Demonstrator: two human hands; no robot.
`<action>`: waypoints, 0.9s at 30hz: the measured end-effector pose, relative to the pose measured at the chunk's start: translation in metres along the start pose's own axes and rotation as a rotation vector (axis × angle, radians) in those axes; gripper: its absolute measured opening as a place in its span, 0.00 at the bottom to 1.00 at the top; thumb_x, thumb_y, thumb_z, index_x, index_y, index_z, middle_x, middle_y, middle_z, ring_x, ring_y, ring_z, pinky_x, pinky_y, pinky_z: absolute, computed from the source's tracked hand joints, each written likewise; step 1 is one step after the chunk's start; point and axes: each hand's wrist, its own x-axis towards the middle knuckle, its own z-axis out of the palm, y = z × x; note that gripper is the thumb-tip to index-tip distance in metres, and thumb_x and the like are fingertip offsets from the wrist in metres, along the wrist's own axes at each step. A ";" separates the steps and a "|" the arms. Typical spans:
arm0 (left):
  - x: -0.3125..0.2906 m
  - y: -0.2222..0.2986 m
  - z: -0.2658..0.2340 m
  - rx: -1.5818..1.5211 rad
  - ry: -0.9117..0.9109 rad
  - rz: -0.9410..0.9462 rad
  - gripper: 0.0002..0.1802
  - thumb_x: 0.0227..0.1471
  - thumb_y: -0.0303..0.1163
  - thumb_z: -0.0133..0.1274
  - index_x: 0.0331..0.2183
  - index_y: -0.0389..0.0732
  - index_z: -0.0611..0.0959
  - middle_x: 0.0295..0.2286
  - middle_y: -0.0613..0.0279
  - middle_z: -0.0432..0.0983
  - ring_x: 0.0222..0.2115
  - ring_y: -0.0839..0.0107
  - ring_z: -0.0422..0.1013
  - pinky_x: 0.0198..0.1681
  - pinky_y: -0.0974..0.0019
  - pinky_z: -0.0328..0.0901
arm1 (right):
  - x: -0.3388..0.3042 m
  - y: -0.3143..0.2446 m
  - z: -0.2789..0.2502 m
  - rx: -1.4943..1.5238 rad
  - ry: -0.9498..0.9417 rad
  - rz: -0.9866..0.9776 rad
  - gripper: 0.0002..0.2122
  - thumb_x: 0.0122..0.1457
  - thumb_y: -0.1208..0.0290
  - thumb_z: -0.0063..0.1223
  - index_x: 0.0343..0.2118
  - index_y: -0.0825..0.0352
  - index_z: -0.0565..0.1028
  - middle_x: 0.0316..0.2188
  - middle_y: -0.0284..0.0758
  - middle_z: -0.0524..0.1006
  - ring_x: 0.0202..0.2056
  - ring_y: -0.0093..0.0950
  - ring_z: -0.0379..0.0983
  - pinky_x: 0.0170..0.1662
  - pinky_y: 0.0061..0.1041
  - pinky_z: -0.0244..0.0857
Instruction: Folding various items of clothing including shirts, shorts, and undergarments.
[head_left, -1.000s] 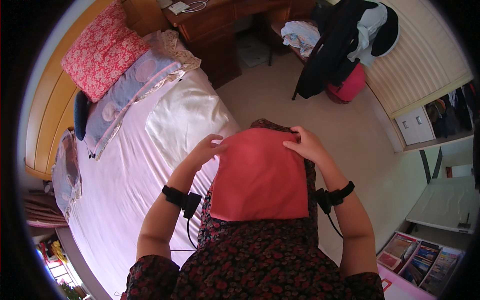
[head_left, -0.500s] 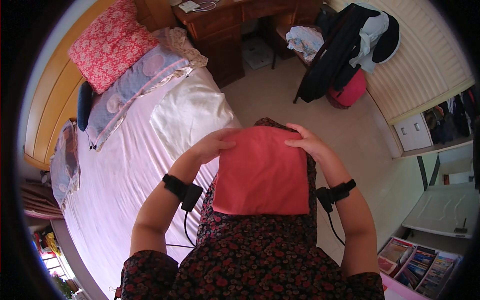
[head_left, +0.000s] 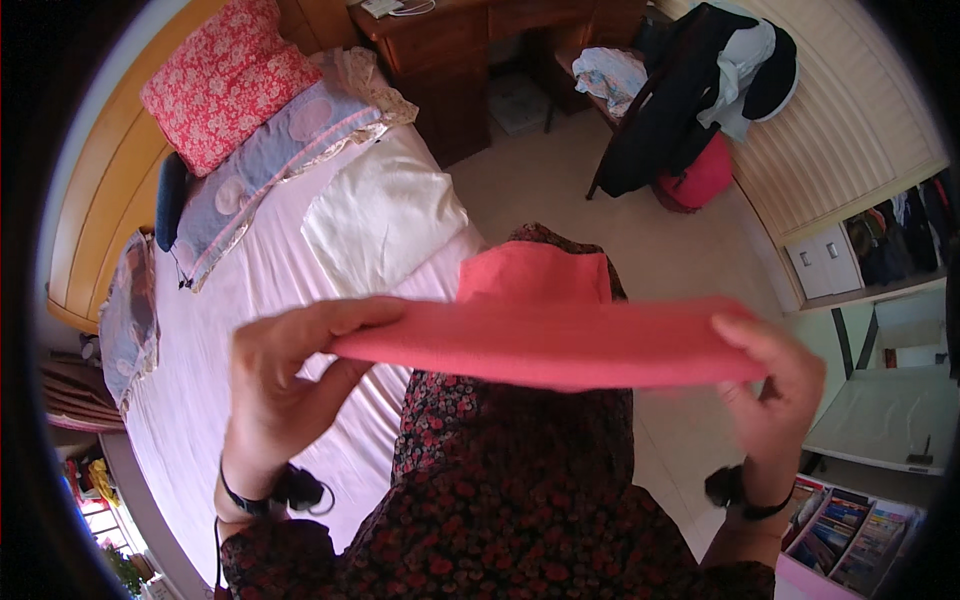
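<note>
- Stretching along the left of the view lay the wide bed with its pale pink sheet (head_left: 190,400), a red floral pillow (head_left: 225,80) at the wooden headboard end, a pale blue quilted cover (head_left: 270,150) below it, and a folded cream-white cloth (head_left: 385,225) near the bed's right edge.
- Across the tiled floor stood a dark wooden chair heaped with black and white clothes (head_left: 690,90), well apart from the person.
- Held level in front of the person's dark floral dress was the coral-red fabric piece (head_left: 550,340), pulled flat between both hands, with a folded part of it rising behind the near edge.
- The left hand (head_left: 290,380) was clamped on the fabric's left end, thumb on top and fingers underneath.
- The right hand (head_left: 770,390) was pinched shut on the right end in the same way.
- Judging by the taut, edge-on cloth, the step in hand looked like a fold being squared up in mid-air; the next move would call for keeping both ends even while bringing them together or laying the cloth down.
</note>
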 end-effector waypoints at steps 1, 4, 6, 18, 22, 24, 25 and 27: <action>0.004 0.007 -0.003 0.061 0.051 0.084 0.15 0.36 0.19 0.59 0.33 0.37 0.83 0.31 0.58 0.80 0.29 0.67 0.77 0.33 0.70 0.69 | 0.002 -0.005 -0.004 -0.056 0.132 -0.069 0.14 0.39 0.76 0.61 0.34 0.67 0.80 0.27 0.40 0.78 0.27 0.33 0.75 0.34 0.29 0.67; 0.008 0.032 -0.031 0.122 0.053 0.385 0.12 0.33 0.22 0.60 0.28 0.41 0.86 0.19 0.63 0.74 0.18 0.72 0.68 0.22 0.70 0.59 | 0.000 -0.031 -0.036 -0.173 0.031 -0.198 0.16 0.34 0.70 0.61 0.31 0.65 0.81 0.23 0.38 0.77 0.26 0.33 0.74 0.32 0.28 0.65; 0.003 0.029 -0.038 -0.051 0.043 0.569 0.11 0.32 0.21 0.60 0.27 0.42 0.86 0.16 0.69 0.68 0.16 0.75 0.61 0.19 0.70 0.51 | -0.013 -0.039 -0.041 -0.225 0.065 -0.228 0.16 0.30 0.67 0.60 0.28 0.62 0.81 0.24 0.35 0.76 0.27 0.33 0.73 0.32 0.29 0.63; -0.014 -0.015 0.003 -0.569 -0.990 0.561 0.06 0.49 0.31 0.56 0.29 0.39 0.79 0.26 0.63 0.70 0.27 0.65 0.70 0.31 0.64 0.65 | -0.041 0.029 -0.021 0.486 -1.001 -0.334 0.13 0.47 0.69 0.63 0.35 0.64 0.73 0.41 0.36 0.77 0.42 0.31 0.76 0.49 0.39 0.65; 0.001 -0.053 0.021 -0.756 -0.502 0.172 0.23 0.49 0.48 0.57 0.39 0.40 0.78 0.34 0.58 0.73 0.39 0.63 0.70 0.42 0.58 0.64 | -0.040 0.056 0.018 0.888 -0.325 0.462 0.18 0.50 0.63 0.61 0.41 0.67 0.71 0.44 0.34 0.74 0.47 0.25 0.70 0.53 0.30 0.61; 0.008 -0.070 0.058 -1.061 -0.394 -0.365 0.37 0.50 0.55 0.53 0.52 0.37 0.69 0.46 0.52 0.69 0.50 0.58 0.64 0.52 0.55 0.60 | -0.019 0.089 0.056 1.220 -0.209 0.547 0.27 0.52 0.61 0.59 0.51 0.70 0.65 0.47 0.34 0.72 0.49 0.24 0.67 0.54 0.26 0.58; 0.002 -0.096 0.081 -1.213 -0.479 -0.507 0.41 0.51 0.56 0.51 0.55 0.35 0.63 0.50 0.52 0.65 0.53 0.58 0.61 0.54 0.56 0.58 | -0.027 0.117 0.074 1.181 -0.293 0.702 0.30 0.52 0.60 0.60 0.54 0.70 0.62 0.49 0.35 0.70 0.51 0.26 0.65 0.55 0.26 0.57; -0.013 -0.136 0.132 -1.331 -0.637 -0.733 0.43 0.52 0.53 0.51 0.58 0.33 0.57 0.55 0.51 0.60 0.56 0.60 0.58 0.57 0.59 0.56 | -0.044 0.164 0.115 0.985 -0.458 0.796 0.36 0.51 0.59 0.61 0.58 0.69 0.57 0.53 0.37 0.66 0.53 0.28 0.63 0.56 0.27 0.56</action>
